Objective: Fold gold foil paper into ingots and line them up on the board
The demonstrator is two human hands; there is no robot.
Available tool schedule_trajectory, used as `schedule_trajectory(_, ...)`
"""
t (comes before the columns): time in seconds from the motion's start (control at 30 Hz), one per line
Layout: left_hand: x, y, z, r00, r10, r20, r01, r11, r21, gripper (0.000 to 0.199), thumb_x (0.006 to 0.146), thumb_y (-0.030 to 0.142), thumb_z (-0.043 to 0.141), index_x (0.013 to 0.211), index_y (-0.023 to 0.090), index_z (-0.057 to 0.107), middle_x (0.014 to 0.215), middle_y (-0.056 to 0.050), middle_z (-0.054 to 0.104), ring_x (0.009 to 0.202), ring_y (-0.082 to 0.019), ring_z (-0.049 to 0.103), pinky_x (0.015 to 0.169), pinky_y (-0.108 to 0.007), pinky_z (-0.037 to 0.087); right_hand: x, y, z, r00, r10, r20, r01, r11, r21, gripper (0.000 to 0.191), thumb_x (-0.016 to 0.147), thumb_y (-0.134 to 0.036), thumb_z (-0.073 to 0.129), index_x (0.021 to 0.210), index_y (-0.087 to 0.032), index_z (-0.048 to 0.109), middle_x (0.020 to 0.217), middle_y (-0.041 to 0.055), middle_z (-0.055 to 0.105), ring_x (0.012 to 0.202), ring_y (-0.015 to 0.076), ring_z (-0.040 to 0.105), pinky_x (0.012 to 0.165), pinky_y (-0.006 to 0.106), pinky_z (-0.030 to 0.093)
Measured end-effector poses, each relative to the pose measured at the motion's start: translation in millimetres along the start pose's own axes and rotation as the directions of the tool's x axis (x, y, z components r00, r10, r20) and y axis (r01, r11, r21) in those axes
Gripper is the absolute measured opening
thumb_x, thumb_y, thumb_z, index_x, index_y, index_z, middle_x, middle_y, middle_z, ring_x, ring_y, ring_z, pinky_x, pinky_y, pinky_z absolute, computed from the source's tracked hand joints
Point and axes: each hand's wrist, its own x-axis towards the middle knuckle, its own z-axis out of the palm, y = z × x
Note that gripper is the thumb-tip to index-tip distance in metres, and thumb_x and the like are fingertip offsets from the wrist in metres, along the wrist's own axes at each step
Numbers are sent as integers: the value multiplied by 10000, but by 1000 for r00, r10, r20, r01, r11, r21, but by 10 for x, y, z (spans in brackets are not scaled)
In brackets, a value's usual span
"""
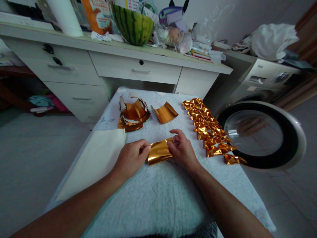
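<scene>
A sheet of shiny gold foil paper (160,152), curved or folded into a band, is held between my two hands above the cloth-covered table. My left hand (133,154) pinches its left end between thumb and fingers. My right hand (182,149) grips the right end, thumb on the front, index finger stretched out past the edge. Beyond them lies a single curled gold sheet (166,113). A pile of curled gold sheets (133,112) sits at the back left. On the right, several folded gold foil pieces (207,127) stand in rows.
A large pale sheet (99,158) lies along the table's left side. An open washing machine door (255,130) stands beside the right edge. Behind the table is a white drawer cabinet (133,67), its counter holding a cut watermelon (132,24) and clutter.
</scene>
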Motion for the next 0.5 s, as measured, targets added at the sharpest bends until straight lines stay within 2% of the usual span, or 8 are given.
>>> schedule_trajectory(0.3, 53, -49, 73, 996, 93, 14, -92, 937, 338, 199, 896, 240, 471, 733, 188, 572, 765, -36, 637, 754, -195, 584, 693, -308, 387, -5, -65, 57, 999, 29, 31, -18, 952, -305, 444, 847, -182, 496, 1288, -171, 441, 693, -33, 545, 614, 152, 517, 597, 249, 337)
schedule_trajectory(0.5, 63, -63, 98, 995, 93, 46, -104, 882, 460, 199, 901, 245, 481, 740, 191, 586, 782, -47, 634, 800, -218, 581, 739, -334, 389, 6, -83, 78, 996, 76, 55, -40, 879, -475, 441, 867, -205, 498, 1304, -164, 454, 768, 18, 615, 705, 185, 568, 658, 269, 366)
